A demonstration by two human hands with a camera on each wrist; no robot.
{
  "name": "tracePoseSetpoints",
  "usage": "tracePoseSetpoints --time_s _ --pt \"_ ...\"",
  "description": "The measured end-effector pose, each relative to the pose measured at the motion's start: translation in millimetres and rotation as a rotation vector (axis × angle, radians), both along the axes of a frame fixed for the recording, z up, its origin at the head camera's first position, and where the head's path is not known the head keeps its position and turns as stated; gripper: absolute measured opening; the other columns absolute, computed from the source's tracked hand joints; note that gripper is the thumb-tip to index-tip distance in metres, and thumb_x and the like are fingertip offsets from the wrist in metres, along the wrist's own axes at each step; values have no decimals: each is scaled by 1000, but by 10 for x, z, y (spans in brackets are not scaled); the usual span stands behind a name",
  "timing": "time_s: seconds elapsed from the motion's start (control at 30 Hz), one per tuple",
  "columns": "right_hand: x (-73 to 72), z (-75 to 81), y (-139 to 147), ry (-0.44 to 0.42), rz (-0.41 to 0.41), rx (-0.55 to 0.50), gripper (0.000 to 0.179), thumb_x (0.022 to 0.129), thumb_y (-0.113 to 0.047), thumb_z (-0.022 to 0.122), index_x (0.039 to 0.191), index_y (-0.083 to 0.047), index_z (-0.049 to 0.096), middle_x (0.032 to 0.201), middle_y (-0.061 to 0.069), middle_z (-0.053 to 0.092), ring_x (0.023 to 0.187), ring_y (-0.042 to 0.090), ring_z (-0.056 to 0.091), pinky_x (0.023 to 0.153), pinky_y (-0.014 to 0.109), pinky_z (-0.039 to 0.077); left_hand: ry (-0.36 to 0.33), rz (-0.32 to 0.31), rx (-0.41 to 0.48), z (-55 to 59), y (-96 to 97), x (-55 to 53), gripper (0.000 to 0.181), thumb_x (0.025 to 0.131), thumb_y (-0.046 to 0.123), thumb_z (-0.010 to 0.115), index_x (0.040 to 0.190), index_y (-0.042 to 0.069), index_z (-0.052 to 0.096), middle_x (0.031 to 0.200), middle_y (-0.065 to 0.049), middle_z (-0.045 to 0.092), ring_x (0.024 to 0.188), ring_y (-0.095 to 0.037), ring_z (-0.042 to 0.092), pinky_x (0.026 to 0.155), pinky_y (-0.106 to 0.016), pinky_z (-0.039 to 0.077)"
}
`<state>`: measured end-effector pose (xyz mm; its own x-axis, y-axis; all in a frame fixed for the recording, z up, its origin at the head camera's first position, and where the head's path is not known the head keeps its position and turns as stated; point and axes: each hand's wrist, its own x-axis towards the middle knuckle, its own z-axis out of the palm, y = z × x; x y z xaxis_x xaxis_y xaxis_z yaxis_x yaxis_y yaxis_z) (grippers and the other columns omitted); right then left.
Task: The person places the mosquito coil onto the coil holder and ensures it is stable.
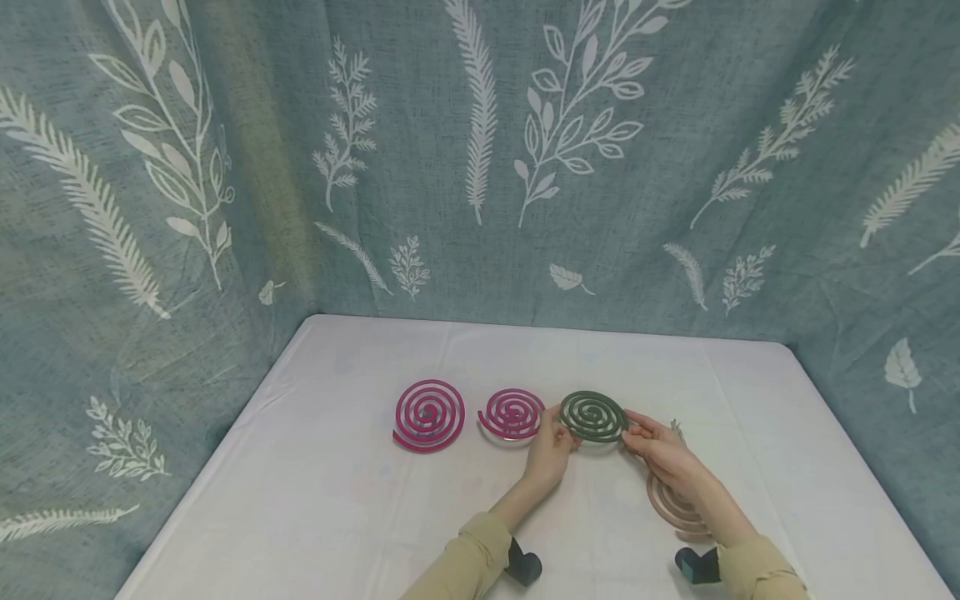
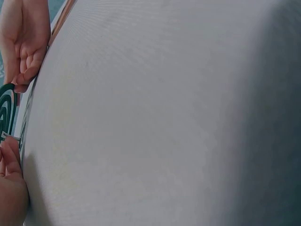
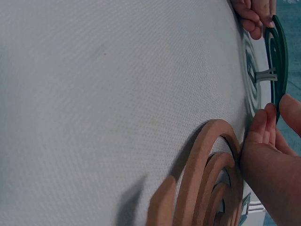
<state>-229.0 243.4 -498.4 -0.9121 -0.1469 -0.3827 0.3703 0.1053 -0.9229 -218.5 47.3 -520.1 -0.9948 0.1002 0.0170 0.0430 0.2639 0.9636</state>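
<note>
A dark green mosquito coil (image 1: 593, 416) is held level between both hands, raised over the table. My left hand (image 1: 549, 454) pinches its left edge, while the right hand (image 1: 663, 452) grips the opposite edge between thumb and fingers. In the right wrist view a small metal stand (image 3: 267, 75) shows under the coil, with pale green rings (image 3: 253, 70) below it. Just left of my left hand is a pink mosquito coil (image 1: 513, 412), apparently propped on a stand. A brown mosquito coil (image 3: 188, 188) lies flat under the right forearm, partly hidden by it.
Farther left, a larger-looking pink coil (image 1: 428, 417) lies on the white-covered table (image 1: 300, 500). A small metal stand (image 1: 676, 428) shows behind the right hand. A blue-green leaf-patterned curtain (image 1: 420, 167) hangs along the back and sides.
</note>
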Motion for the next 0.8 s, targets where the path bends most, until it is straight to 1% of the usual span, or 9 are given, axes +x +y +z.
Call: tracePoseSetpoints --time_s 0.2,0.47,0.7,0.8 --pt "-1 0 2 -1 3 -2 65 96 -8 52 149 4 16 93 -6 49 83 0 51 76 12 49 7 -4 9 14 -3 14 46 94 -2 45 139 -1 34 87 -9 62 86 -20 67 79 -26 54" --pt "-3 -12 5 0 8 -4 66 95 -7 52 149 3 15 92 -7 48 81 0 51 75 12 49 13 -9 6 7 -7 8 46 94 -1 44 138 -1 34 88 -9 62 85 -19 67 80 -27 54" --pt "-2 -11 6 -1 4 -7 65 95 -7 52 149 3 16 93 -6 48 82 0 51 76 12 49 -4 -16 13 -6 -11 7 46 95 0 45 139 0 33 88 -8 62 86 -17 66 79 -25 53" --pt "-2 -9 11 5 13 -7 66 95 -8 52 149 4 15 93 -6 47 82 0 50 76 12 48 1 -15 14 -3 -13 9 46 94 0 45 139 -1 33 88 -8 62 86 -18 67 79 -25 54"
